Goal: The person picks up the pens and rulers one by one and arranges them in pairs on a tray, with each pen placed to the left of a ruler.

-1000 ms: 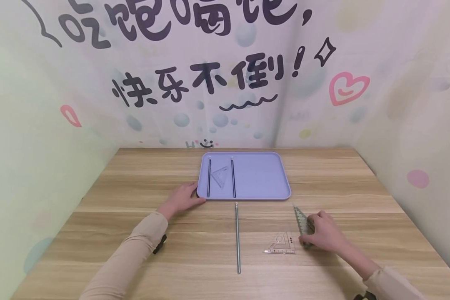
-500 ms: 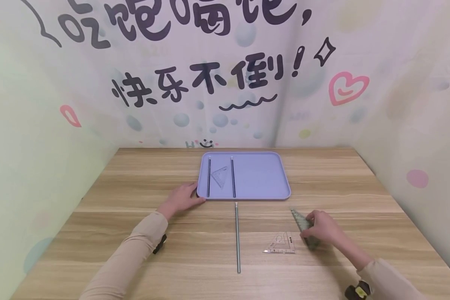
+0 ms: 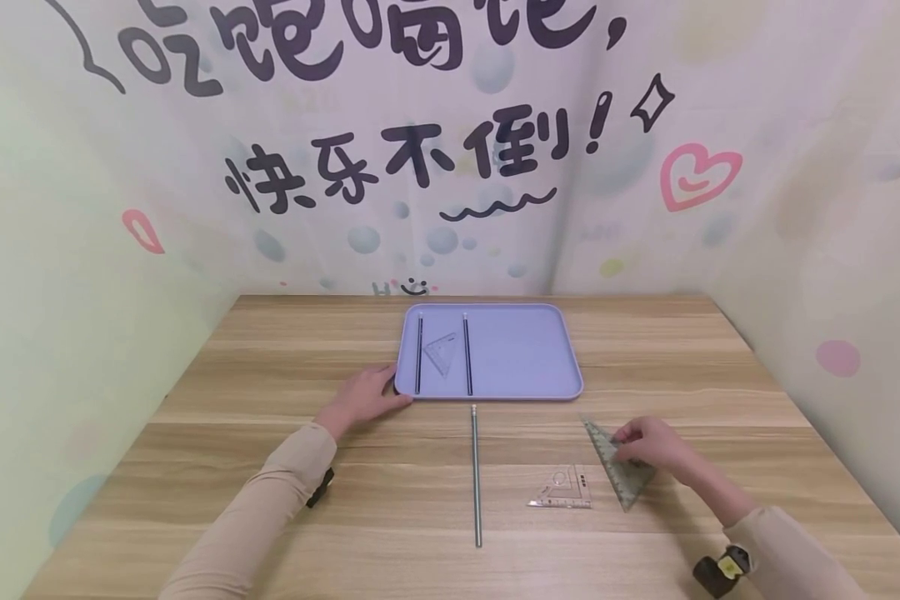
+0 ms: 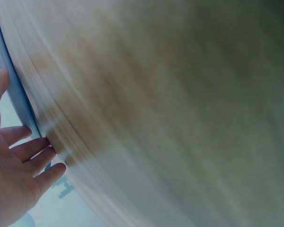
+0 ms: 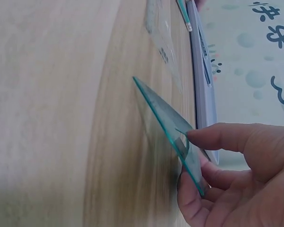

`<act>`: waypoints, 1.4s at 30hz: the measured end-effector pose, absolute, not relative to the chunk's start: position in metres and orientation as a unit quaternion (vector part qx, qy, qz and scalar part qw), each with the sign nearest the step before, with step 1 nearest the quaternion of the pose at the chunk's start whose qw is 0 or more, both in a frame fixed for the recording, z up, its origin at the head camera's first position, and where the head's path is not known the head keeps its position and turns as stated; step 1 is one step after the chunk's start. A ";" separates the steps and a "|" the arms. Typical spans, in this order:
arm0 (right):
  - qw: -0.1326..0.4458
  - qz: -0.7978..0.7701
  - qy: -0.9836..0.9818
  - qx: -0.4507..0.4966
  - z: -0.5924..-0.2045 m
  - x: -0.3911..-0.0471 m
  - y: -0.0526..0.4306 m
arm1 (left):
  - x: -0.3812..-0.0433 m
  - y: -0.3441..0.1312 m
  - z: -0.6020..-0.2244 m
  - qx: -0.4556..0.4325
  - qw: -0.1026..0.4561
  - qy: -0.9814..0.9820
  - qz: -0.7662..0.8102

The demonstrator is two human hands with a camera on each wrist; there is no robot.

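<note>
My right hand [image 3: 651,442] pinches a greenish see-through set square [image 3: 624,477] between thumb and fingers. In the right wrist view the set square [image 5: 163,118] is tilted, its near face edge-on to the camera. To its left lies a clear set square [image 3: 562,492] on the table. My left hand [image 3: 363,397] touches the front left corner of a lavender tray [image 3: 525,350], thumb at the front, fingers along the left side. Those fingers look fairly straight in the left wrist view, beside the tray rim [image 4: 14,85].
Inside the tray lie two dark pencils, a left one [image 3: 418,354] and a right one [image 3: 467,354], with a small clear set square [image 3: 442,353] between them. A grey-green pencil [image 3: 476,479] lies in front of the tray on the wooden table [image 3: 390,508]. A printed wall cloth [image 3: 330,250] hangs behind.
The greenish set square has turned in my right hand, so more of its face shows and its lower corner swings toward the near side. My left hand and the tray stay put.
</note>
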State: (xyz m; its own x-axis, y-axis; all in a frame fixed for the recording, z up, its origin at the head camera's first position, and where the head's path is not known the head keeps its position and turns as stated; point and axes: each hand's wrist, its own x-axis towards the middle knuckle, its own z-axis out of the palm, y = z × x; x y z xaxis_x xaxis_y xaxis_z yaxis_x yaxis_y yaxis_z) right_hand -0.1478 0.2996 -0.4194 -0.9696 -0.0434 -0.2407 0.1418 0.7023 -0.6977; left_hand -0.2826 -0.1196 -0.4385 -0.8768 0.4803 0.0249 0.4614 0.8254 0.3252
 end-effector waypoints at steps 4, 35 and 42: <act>0.140 -0.398 0.906 0.032 -0.418 -0.149 0.304 | -0.282 -0.119 -0.438 0.245 0.030 0.955 0.165; 0.188 -0.468 0.863 0.017 -0.395 -0.170 0.294 | -0.284 -0.120 -0.438 0.257 0.020 0.952 0.163; 0.192 -0.477 0.858 0.007 -0.392 -0.179 0.287 | -0.284 -0.121 -0.438 0.261 0.020 0.951 0.163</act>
State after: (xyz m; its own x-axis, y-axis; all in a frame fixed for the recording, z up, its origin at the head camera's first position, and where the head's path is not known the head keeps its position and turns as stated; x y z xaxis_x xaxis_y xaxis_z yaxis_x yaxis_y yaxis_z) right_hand -0.1787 0.2869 -0.3917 -0.9259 -0.1706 -0.3369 0.1962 0.5450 -0.8152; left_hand -0.2839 -0.1213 -0.4377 -0.8630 0.5031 0.0472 0.4900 0.8104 0.3211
